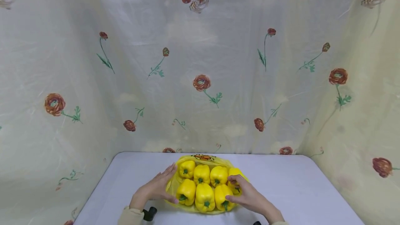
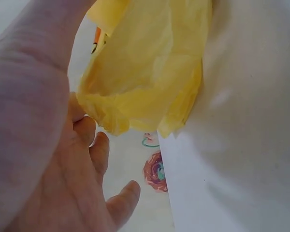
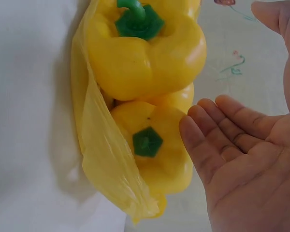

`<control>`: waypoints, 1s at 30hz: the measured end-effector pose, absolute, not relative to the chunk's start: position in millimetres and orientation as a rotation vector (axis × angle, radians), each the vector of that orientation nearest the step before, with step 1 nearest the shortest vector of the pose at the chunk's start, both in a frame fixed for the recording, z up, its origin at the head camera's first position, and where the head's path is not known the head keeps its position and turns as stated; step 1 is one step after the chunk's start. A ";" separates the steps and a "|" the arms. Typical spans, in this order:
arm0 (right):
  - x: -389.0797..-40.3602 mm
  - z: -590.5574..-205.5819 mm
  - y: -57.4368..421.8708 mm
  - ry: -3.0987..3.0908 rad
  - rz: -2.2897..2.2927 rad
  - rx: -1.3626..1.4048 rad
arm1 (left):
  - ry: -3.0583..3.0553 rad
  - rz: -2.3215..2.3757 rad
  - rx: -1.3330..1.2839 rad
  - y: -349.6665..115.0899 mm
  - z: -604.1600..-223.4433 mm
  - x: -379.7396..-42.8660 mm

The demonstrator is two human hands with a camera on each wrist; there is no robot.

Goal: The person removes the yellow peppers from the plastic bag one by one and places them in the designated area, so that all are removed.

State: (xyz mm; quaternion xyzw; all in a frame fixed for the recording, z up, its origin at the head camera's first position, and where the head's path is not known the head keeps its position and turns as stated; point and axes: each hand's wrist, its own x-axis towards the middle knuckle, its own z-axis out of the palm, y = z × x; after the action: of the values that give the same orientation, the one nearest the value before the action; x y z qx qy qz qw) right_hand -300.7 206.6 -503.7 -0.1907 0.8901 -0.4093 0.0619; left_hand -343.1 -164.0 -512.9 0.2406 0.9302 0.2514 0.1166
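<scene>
Several yellow bell peppers [image 1: 204,194] with green stems lie in two rows on a thin yellow plastic bag [image 1: 218,161]. My left hand [image 1: 157,187] is at the bag's left edge, fingers extended and thumb apart; the left wrist view shows crumpled bag plastic [image 2: 140,72] beside the palm. Over the right end of the rows is my right hand [image 1: 248,193], its fingers loosely bent and its palm bare. In the right wrist view, those fingertips come right beside a bell pepper [image 3: 169,169] at the pile's end, and bag film rises along the near side.
The peppers and bag rest on a white table [image 1: 281,180] with rounded far corners. A pale curtain [image 1: 231,89] printed with red flowers hangs behind and at both sides. Dark wrist-camera mounts [image 1: 150,214] show below the hands.
</scene>
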 end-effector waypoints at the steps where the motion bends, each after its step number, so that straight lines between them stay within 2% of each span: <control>1: -300.0 -504.2 206.1 2.686 -1.234 -0.577 | 2.721 0.732 0.702 -164.1 -513.4 -343.2; 16: -297.4 -514.3 202.8 2.677 -1.191 -0.728 | 2.751 0.733 0.743 -163.9 -517.8 -341.8; 30: -293.4 -515.3 195.9 2.695 -1.140 -0.721 | 2.724 0.713 0.707 -161.8 -520.4 -342.1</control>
State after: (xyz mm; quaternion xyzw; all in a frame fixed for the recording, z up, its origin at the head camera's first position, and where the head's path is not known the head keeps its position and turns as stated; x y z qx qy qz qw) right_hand -293.4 195.9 -515.3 -0.2387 0.8924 -0.3774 0.0641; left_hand -342.1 -161.8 -520.4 0.2419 0.9316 0.2439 0.1190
